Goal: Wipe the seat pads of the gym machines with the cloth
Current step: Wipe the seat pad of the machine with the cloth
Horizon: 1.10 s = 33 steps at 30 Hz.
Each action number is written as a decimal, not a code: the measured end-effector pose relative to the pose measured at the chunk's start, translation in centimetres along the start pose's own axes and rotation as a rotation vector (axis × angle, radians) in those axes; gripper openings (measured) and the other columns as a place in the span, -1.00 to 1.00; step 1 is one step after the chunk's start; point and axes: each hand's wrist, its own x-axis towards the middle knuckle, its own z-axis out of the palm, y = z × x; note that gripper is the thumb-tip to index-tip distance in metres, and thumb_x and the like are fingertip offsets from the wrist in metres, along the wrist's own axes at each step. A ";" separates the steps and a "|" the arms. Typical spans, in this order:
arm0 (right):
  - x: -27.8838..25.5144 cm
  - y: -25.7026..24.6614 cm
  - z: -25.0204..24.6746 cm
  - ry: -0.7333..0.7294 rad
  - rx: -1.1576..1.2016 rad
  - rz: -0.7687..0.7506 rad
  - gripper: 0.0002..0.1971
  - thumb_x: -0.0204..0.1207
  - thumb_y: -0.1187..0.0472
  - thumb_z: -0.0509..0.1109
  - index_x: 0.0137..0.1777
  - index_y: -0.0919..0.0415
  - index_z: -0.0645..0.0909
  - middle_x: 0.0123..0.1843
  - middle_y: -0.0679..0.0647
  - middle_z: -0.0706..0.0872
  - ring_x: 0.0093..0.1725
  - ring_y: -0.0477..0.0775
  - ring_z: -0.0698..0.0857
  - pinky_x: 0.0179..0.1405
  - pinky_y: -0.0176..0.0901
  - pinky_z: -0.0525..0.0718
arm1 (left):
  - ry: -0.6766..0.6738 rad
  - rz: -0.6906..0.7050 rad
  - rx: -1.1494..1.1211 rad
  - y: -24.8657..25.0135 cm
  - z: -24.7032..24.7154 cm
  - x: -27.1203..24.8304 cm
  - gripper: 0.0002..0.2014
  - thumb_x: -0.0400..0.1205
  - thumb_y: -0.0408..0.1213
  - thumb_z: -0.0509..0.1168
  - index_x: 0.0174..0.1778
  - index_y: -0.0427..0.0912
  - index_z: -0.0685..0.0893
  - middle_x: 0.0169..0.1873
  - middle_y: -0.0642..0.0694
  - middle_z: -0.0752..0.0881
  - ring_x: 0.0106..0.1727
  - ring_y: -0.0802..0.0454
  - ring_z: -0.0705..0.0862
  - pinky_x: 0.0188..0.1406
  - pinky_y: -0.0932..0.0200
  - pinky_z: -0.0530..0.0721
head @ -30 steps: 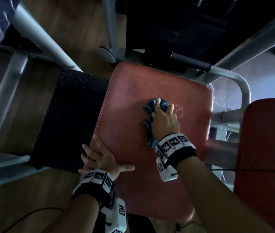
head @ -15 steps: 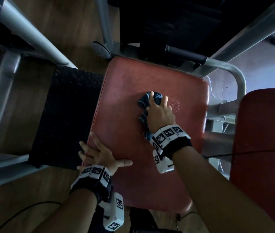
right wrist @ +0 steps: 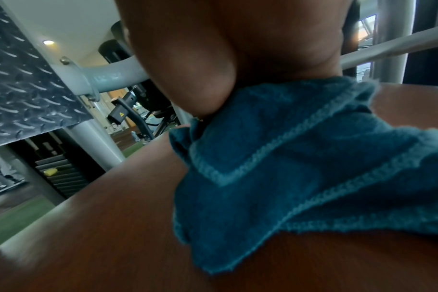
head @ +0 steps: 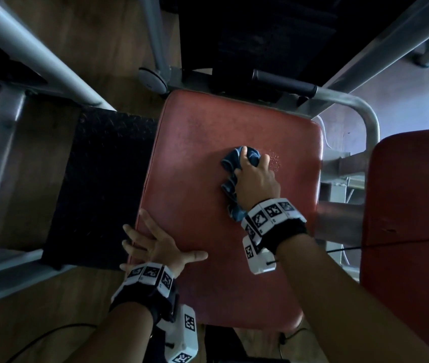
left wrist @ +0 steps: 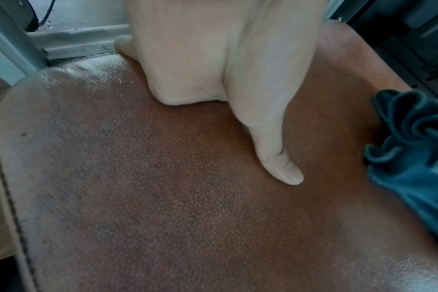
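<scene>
A red seat pad [head: 197, 179] fills the middle of the head view, with small droplets [head: 275, 157] near its far right. My right hand [head: 254, 176] grips a bunched blue cloth [head: 230, 174] and holds it down on the pad just left of the droplets. The same cloth [right wrist: 300, 168] lies crumpled under my palm in the right wrist view and shows at the edge as cloth [left wrist: 413, 158] in the left wrist view. My left hand [head: 155, 244] rests flat on the pad's near left edge, fingers spread and thumb [left wrist: 278, 158] lying on the pad [left wrist: 188, 197].
A second red pad [head: 412, 218] stands at the right. A black tread plate [head: 98, 184] lies left of the seat. Grey frame tubes [head: 37, 53] run on the left and a curved grey tube [head: 360, 111] at the far right, with a black handle [head: 284, 82] behind the pad.
My right hand and the cloth have barely shifted on the pad, staying just left of the droplets. The left hand keeps its place on the near left edge.
</scene>
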 end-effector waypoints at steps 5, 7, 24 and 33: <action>-2.0 1.0 0.7 -0.036 0.019 -0.023 -0.47 0.73 -0.01 0.03 0.68 -0.12 0.02 0.52 0.23 0.24 0.15 0.25 0.62 0.00 0.10 0.69 | 0.013 -0.028 0.050 0.4 0.0 -0.2 0.68 -0.14 0.41 0.59 0.28 0.20 -0.84 0.54 -0.25 -0.57 0.64 -0.39 -0.28 0.48 -0.61 -0.02; -1.0 0.8 0.2 -0.016 0.029 -0.013 -0.48 0.73 -0.01 0.04 0.67 -0.13 0.05 0.50 0.21 0.27 0.12 0.26 0.64 -0.01 0.10 0.71 | 0.011 -0.038 0.061 0.6 -0.1 -0.2 0.68 -0.13 0.40 0.59 0.28 0.18 -0.84 0.54 -0.25 -0.58 0.64 -0.38 -0.28 0.49 -0.60 -0.02; 2.4 4.0 -0.7 0.122 -0.011 -0.029 -0.48 0.71 0.00 0.12 0.64 -0.25 0.12 0.48 0.21 0.29 0.13 0.28 0.58 -0.11 0.03 0.60 | -0.019 0.004 0.020 0.2 -0.3 -0.3 0.67 -0.06 0.35 0.62 0.33 0.17 -0.82 0.47 -0.28 -0.66 0.62 -0.41 -0.34 0.47 -0.62 -0.14; 2.7 9.6 2.2 0.326 0.144 0.118 -0.43 0.70 -0.12 0.04 0.68 -0.05 0.14 0.71 0.28 -0.14 0.66 0.46 -0.15 0.59 0.44 -0.04 | -0.029 -0.024 -0.013 0.1 -0.2 0.2 0.66 -0.01 0.33 0.61 0.29 0.11 -0.86 0.46 -0.31 -0.66 0.62 -0.40 -0.39 0.47 -0.62 -0.16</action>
